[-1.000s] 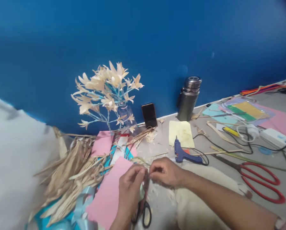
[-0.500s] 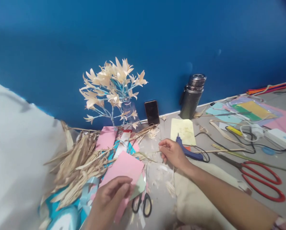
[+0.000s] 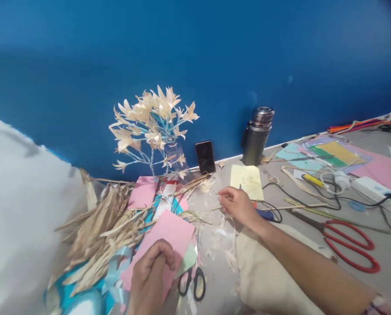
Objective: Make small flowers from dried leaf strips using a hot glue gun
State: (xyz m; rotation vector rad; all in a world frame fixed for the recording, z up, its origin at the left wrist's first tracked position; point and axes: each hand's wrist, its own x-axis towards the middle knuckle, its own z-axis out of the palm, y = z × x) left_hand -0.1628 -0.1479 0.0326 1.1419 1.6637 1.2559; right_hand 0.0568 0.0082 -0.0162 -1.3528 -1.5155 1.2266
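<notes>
My left hand (image 3: 154, 269) is over a pink paper sheet (image 3: 174, 229), with its fingers curled around the thumb. What it holds, if anything, is hidden. Farther forward, my right hand (image 3: 237, 204) has its fingertips pinched, and a thin upright wire seems to rise from them. Behind that hand and partly covered by it lies a blue glue gun (image 3: 265, 214), next to a stained yellow paper (image 3: 247, 181). Small black-handled scissors (image 3: 199, 284) lie to the right of my left hand. Pale husk flowers on blue stems (image 3: 156, 107) stand in a clear bottle (image 3: 174, 155).
Dried husks (image 3: 97, 227) pile up at left beside a light blue ribbon (image 3: 116, 271). A phone (image 3: 205, 157) and a flask (image 3: 257, 135) stand by the blue wall. Large red-handled scissors (image 3: 349, 247), cables and a power strip (image 3: 372, 192) lie at right.
My left fingers have curled more tightly over the thumb. My right hand has shifted slightly right and now covers more of the glue gun. The camera view has moved a little.
</notes>
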